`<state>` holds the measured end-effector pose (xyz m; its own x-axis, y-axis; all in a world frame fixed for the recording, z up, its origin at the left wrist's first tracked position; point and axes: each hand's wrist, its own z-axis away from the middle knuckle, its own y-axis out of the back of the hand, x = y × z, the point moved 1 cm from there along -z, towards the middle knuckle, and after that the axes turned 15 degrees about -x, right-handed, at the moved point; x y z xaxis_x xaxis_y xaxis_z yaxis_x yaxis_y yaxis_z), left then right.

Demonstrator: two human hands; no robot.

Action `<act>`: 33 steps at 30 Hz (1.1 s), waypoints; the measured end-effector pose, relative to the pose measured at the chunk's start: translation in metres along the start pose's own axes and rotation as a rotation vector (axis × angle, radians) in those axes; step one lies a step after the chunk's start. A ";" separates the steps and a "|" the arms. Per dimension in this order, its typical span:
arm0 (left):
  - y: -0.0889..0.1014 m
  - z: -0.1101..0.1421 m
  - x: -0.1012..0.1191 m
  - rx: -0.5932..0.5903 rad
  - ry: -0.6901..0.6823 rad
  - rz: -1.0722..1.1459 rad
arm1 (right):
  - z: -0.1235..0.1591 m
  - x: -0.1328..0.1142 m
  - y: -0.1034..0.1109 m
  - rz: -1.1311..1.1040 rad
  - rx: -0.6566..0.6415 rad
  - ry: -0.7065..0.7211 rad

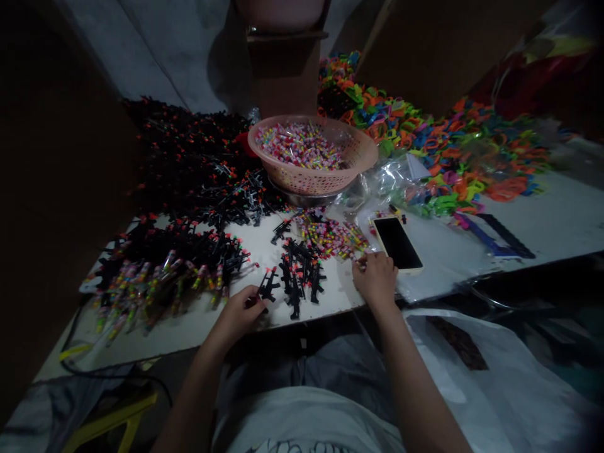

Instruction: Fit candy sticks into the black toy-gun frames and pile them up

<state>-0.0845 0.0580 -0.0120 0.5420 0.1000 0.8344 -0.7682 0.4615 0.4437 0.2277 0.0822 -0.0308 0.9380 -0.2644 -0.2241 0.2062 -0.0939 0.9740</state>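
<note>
My left hand (238,309) is closed around a small black toy gun (268,284) at the near edge of the white table (542,220). My right hand (375,278) rests knuckles up, fingers curled at the edge of a scatter of small colourful candy tubes (333,236); what it pinches is hidden. Between the hands lies a small cluster of black toy guns (299,274). Left of my left hand is a pile of toy guns with candy tubes fitted (160,280).
A pink basket (314,154) full of candy tubes stands behind the scatter. A phone (397,243) lies right of my right hand. A large heap of black toy guns (189,151) fills the back left, bright plastic pieces (453,151) the back right. A white bag (495,377) hangs below the table.
</note>
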 end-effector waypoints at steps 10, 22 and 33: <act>-0.024 0.011 0.026 0.111 0.031 0.898 | 0.060 -0.048 0.013 -0.992 -0.291 0.446; -0.057 0.019 0.049 0.153 -0.099 1.043 | 0.104 -0.088 0.019 -1.042 -0.400 0.496; -0.056 0.026 0.051 0.186 -0.152 0.945 | 0.108 -0.089 0.024 -0.962 -0.245 0.564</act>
<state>-0.0229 0.0148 0.0144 -0.3646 0.2370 0.9005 -0.9125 0.1017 -0.3962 0.1189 0.0002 0.0090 0.3400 0.2906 -0.8944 0.8979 0.1824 0.4006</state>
